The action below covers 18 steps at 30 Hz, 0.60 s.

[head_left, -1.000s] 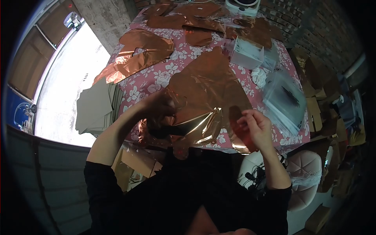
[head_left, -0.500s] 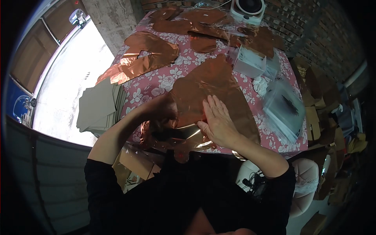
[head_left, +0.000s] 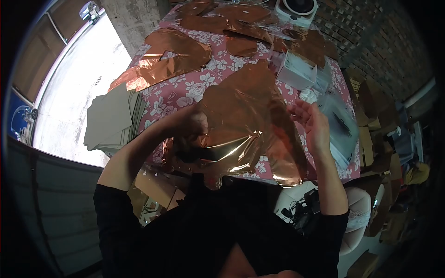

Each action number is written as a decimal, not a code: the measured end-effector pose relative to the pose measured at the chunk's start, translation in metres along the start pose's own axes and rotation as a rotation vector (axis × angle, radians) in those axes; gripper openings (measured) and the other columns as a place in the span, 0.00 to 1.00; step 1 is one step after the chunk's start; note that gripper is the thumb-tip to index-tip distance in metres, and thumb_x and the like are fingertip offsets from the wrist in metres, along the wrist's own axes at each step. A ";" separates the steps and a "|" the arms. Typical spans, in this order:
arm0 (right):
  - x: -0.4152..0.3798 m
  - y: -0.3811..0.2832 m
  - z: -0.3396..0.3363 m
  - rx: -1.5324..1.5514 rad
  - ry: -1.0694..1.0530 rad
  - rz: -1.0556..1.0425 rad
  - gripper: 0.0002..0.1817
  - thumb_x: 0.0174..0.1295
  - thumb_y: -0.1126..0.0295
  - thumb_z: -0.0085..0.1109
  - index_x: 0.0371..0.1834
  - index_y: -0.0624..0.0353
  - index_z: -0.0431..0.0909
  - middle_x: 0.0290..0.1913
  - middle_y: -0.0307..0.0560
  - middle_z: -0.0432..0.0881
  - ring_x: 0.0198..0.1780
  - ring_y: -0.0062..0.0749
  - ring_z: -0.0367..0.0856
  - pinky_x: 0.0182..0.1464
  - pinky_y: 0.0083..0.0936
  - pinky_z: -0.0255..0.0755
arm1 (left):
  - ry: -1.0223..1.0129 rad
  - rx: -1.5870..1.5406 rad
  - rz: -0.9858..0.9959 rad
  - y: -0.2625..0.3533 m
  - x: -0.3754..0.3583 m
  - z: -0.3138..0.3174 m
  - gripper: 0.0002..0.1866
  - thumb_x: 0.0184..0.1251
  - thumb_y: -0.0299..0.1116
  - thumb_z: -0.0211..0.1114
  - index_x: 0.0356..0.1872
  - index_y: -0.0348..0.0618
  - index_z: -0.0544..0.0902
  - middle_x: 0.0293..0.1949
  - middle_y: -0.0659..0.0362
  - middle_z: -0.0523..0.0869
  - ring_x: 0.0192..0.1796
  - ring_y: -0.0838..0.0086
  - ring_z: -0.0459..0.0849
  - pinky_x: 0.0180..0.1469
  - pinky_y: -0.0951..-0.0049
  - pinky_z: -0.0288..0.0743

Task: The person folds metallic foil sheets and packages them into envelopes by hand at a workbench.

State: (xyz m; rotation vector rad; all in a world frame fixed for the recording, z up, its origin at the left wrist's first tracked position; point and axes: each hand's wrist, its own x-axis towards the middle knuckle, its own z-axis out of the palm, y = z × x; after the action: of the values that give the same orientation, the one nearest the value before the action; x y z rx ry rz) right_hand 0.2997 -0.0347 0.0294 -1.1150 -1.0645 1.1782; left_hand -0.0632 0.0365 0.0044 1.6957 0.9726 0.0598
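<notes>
A large copper-coloured foil sheet [head_left: 241, 106] lies on the pink flowered tablecloth [head_left: 187, 92] in front of me, its lower edge wrinkled and reaching the table's edge. My left hand [head_left: 195, 121] is at the sheet's left edge, fingers curled together on the foil. Raised just right of the foil is my right hand [head_left: 311, 121], fingers apart and slightly bent, nothing in it. A long foil flap [head_left: 282, 148] stretches down the sheet's right side.
Grey cards [head_left: 111, 120] are stacked at the left. More foil pieces [head_left: 178, 53] lie further back. On the right are a white box [head_left: 296, 69] and clear plastic bags [head_left: 340, 125]. A white device [head_left: 296, 11] stands at the back.
My right hand has lifted off the foil and moved right. The foil's right part now shows as a separate flap, with tablecloth visible between it and the rest near the bottom.
</notes>
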 end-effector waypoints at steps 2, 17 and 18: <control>-0.004 0.008 0.004 -0.163 -0.006 0.017 0.30 0.80 0.52 0.33 0.61 0.71 0.73 0.53 0.56 0.84 0.57 0.36 0.80 0.62 0.32 0.70 | 0.005 -0.039 0.004 -0.003 0.002 0.000 0.04 0.64 0.24 0.63 0.32 0.35 0.79 0.22 0.61 0.78 0.22 0.77 0.78 0.25 0.76 0.71; -0.026 0.063 0.085 -1.317 -0.490 -0.485 0.41 0.73 0.48 0.47 0.77 0.70 0.51 0.78 0.74 0.46 0.81 0.63 0.40 0.79 0.50 0.35 | 0.040 -0.078 -0.009 0.005 -0.003 0.004 0.07 0.61 0.29 0.65 0.30 0.35 0.80 0.21 0.61 0.79 0.21 0.79 0.76 0.25 0.77 0.69; -0.027 0.066 0.087 -1.360 -0.508 -0.493 0.42 0.72 0.46 0.47 0.77 0.70 0.51 0.78 0.74 0.46 0.81 0.63 0.40 0.79 0.51 0.35 | 0.044 -0.027 -0.035 0.007 -0.003 0.003 0.07 0.60 0.29 0.65 0.30 0.35 0.81 0.21 0.61 0.80 0.21 0.79 0.77 0.25 0.77 0.69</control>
State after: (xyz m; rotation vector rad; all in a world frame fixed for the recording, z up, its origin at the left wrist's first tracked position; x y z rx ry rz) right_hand 0.2028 -0.0511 -0.0243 -1.3798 -2.5374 0.1898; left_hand -0.0594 0.0318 0.0106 1.6586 1.0296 0.0871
